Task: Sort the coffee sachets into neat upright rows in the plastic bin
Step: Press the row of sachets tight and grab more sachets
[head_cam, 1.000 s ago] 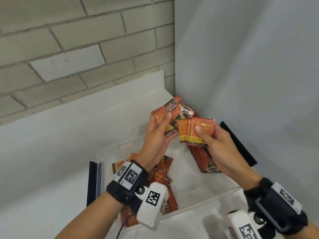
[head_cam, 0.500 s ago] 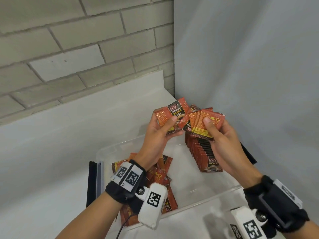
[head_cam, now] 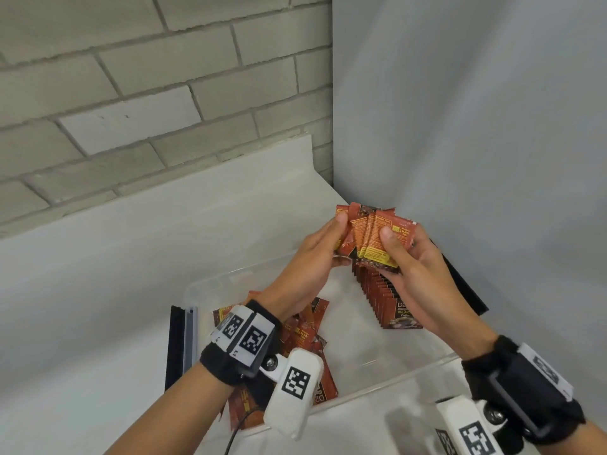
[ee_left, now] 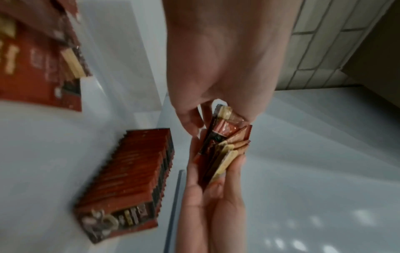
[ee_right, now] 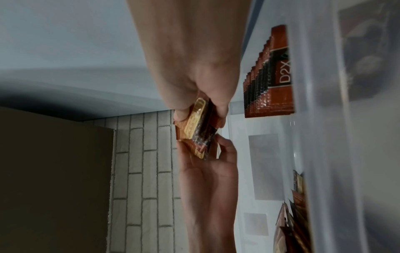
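**A:** While both hands are raised over the plastic bin [head_cam: 210, 284], what does each one hold?

**B:** They share one small bunch of coffee sachets [head_cam: 371, 238]. The left hand [head_cam: 312, 254] has its fingers curled round the left edge of the bunch. The right hand [head_cam: 414, 261] pinches the right part, with the thumb on the front sachet and the fingers behind. So each grip is pressed on the bunch, not spread.

**A:** Are the sachets in the bunch aligned?

**B:** Not fully. In the head view they are fanned a little, with the tops at different heights. In the left wrist view the bunch [ee_left: 223, 145] is seen from its edge, between the fingers of both hands.

**A:** Where are the other sachets?

**B:** Inside the bin, at about 5 o'clock from the bunch, one upright row [head_cam: 391, 300] stands along the right side. The front packet shows the letters "D2". At about 7 o'clock, behind the left wrist, a loose pile [head_cam: 308, 333] lies flat and mixed on the bin floor. The row and the pile are well apart.

**A:** And the bin itself?

**B:** It stands on the white bench [head_cam: 98, 274], in the corner of a brick wall [head_cam: 131, 93] and a grey wall [head_cam: 476, 126]. A black strip [head_cam: 174, 349] lies just beside its left wall.
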Demonstrator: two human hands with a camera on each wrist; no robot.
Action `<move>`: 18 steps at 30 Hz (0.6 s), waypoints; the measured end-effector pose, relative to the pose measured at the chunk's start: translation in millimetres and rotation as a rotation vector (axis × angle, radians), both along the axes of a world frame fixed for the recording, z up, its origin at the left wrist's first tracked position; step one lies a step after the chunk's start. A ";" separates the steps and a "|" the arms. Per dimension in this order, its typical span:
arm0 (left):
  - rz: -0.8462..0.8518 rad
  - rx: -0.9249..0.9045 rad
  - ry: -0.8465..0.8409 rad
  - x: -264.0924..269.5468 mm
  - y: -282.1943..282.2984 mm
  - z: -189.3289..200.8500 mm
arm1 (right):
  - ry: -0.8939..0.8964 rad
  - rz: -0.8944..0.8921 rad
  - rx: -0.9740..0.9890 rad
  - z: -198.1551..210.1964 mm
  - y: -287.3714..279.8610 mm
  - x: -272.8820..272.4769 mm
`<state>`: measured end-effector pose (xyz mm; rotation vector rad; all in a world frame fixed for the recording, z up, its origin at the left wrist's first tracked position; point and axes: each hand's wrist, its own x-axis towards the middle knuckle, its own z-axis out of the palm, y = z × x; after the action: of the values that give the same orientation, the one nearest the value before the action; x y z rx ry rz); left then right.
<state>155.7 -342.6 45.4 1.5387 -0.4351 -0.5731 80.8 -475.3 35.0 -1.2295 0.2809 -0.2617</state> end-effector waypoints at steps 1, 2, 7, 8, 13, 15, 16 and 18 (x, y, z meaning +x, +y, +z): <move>-0.002 0.052 -0.005 0.1 -1.0 1.0 | 0.000 -0.003 0.020 0.6 -0.5 -0.4; -0.010 0.107 -0.016 0.9 -1.1 2.2 | 0.002 -0.007 0.039 1.5 -1.1 -0.6; -0.130 0.412 -0.181 2.4 7.6 28.1 | 0.006 0.001 0.036 14.4 -7.7 -2.4; -0.135 0.419 -0.277 3.2 9.8 34.7 | -0.005 -0.017 0.005 19.0 -9.0 -2.7; -0.179 0.462 -0.882 -1.9 5.3 54.4 | -0.107 -0.131 -0.235 36.3 -5.9 -2.3; -0.220 0.471 -0.988 -6.7 -3.0 50.5 | -0.117 -0.139 -0.324 37.7 0.3 -0.6; -0.226 0.449 -0.985 -8.9 -7.2 47.3 | -0.111 -0.139 -0.366 37.5 3.1 -0.1; -0.235 0.401 -0.948 -11.0 -12.4 40.3 | -0.088 -0.150 -0.436 35.5 5.2 0.6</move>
<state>144.8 -355.0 85.7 2.1158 -1.2918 -0.0583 81.4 -470.1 70.5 -1.6238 0.2466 -0.5258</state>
